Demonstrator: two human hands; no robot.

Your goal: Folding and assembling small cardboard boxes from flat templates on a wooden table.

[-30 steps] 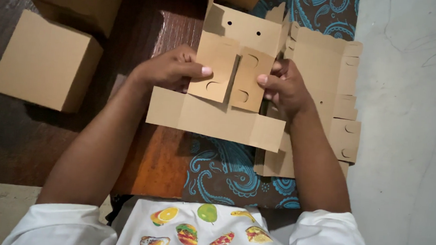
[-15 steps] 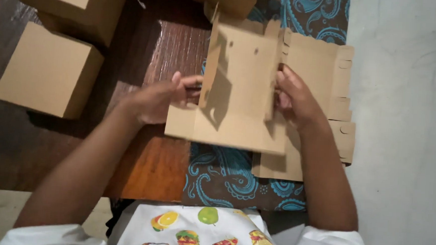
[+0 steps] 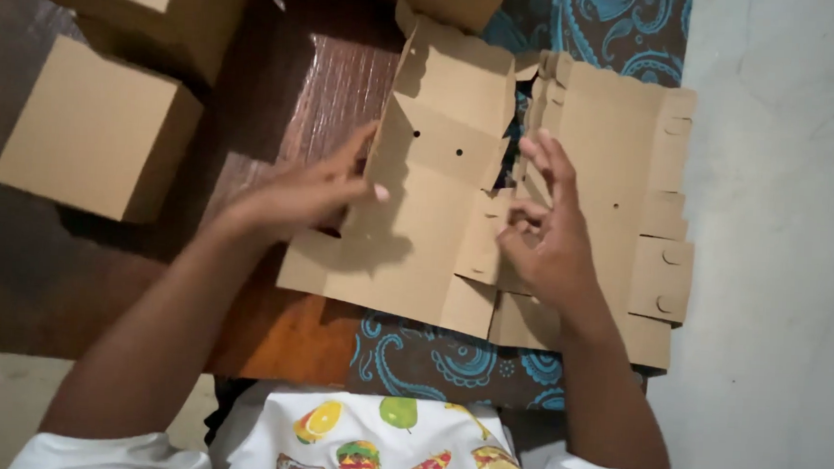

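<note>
Over patterned cloth, left hand fingers grasp the cardboard blank; right hand fingers released beside it.

I can't see my left fingers' tips behind the raised cardboard flap, & top boxes are cut off by frame edge.

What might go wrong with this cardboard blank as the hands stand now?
The left hand pinches only the raised side panel, so the cardboard blank might buckle there. The right hand is spread open by the small flap, which may spring flat. The blank could snag the flat sheets underneath.
</note>
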